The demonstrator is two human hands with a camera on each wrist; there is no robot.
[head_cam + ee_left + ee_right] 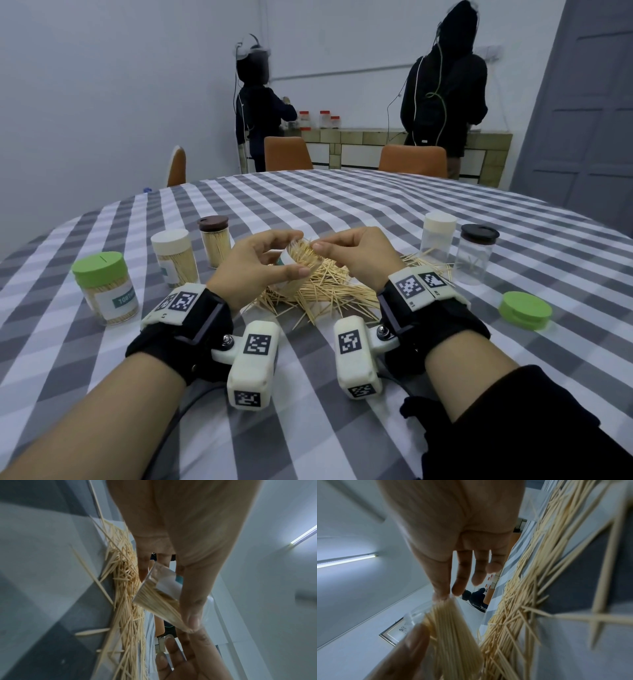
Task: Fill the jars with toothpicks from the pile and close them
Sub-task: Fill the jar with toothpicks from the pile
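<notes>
The left hand (pixel 260 260) curls round a clear jar (pixel 291 274) tilted over the toothpick pile (pixel 325 291), its open mouth packed with toothpicks (pixel 303 255) that stick out toward the right hand (pixel 359 253). The right hand pinches the tips of that bundle between thumb and forefinger, its other fingers loosely bent. From the left wrist, the jar (pixel 159 588) lies across the palm with the thumb pressed along its side; from the right wrist, the bundle (pixel 452 628) fans out just below the fingertips (pixel 441 595).

The pile spreads over the checked table (pixel 342 205) directly under both hands. On the left stand three closed, filled jars: one with a green lid (pixel 102 277), one with a cream lid (pixel 174 257) and one with a brown lid (pixel 215 240). On the right stand a cream-lidded jar (pixel 438 236) and a brown-lidded jar (pixel 478 253), both nearly empty, with stray toothpicks reaching their bases. A loose green lid (pixel 524 310) lies flat near the right wrist. Beyond the table are orange chairs (pixel 287 154) and two people in dark clothes (pixel 445 85) at a counter
</notes>
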